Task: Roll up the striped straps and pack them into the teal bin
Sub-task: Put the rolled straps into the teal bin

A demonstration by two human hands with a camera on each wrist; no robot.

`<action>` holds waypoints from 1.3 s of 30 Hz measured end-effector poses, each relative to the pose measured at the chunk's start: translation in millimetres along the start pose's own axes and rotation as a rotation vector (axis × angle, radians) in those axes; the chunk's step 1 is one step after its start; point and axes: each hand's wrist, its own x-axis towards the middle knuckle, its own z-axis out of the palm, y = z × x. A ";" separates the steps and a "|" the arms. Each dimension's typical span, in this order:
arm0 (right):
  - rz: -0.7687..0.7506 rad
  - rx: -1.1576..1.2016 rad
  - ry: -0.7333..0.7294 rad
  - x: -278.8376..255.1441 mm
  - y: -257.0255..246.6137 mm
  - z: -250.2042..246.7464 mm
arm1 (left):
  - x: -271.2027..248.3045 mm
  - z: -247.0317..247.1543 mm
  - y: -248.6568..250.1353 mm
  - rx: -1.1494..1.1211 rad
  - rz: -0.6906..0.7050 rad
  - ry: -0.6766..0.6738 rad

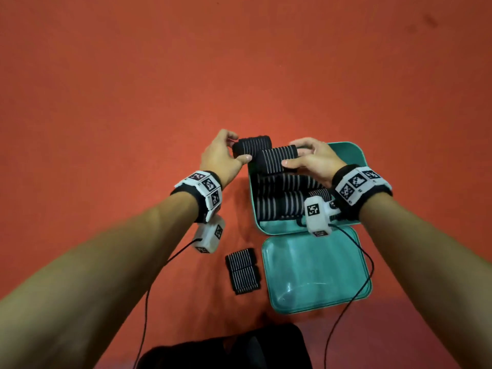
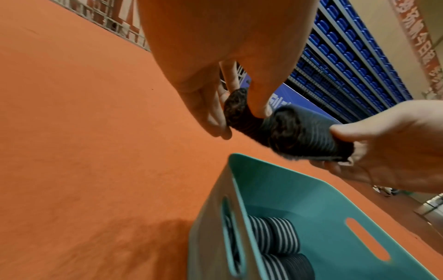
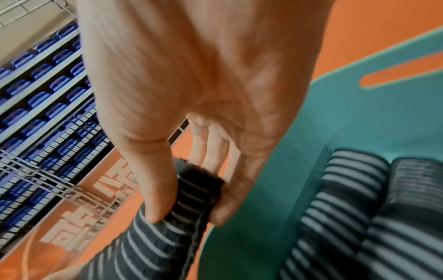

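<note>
1. My left hand holds one rolled striped strap above the orange floor, just beside the far-left corner of the teal bin; thumb and fingers pinch its left end.
2. My right hand holds a second rolled strap over the bin's far end, thumb on the near side and fingers curled over the top, that grip closed on the roll's right end.
3. The two rolls lie side by side and appear to touch in the left wrist view, where the left hand's roll meets the right hand's roll above the bin's rim.
4. From the right wrist, my fingers clamp the striped fabric, with the bin wall behind.
5. Inside the bin, more rolled straps are packed in rows along the near half.
6. A flat stack of unrolled straps lies on the floor just left of the teal lid, which rests against the bin's near side.
7. Marker bands and small white boxes with black cables are strapped at both wrists.
</note>
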 end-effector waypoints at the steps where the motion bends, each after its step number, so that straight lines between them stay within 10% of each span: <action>1: 0.035 0.011 0.005 4.2 1.4 -13.9 | 0.2 10.4 7.3 0.033 -0.007 0.002; 14: 0.461 -0.169 0.169 99.1 67.8 -84.1 | 32.4 127.7 31.8 0.283 -0.426 -0.246; 39: 0.314 -0.861 0.046 129.4 117.3 -62.0 | 37.6 180.7 -5.8 0.657 -0.497 -0.395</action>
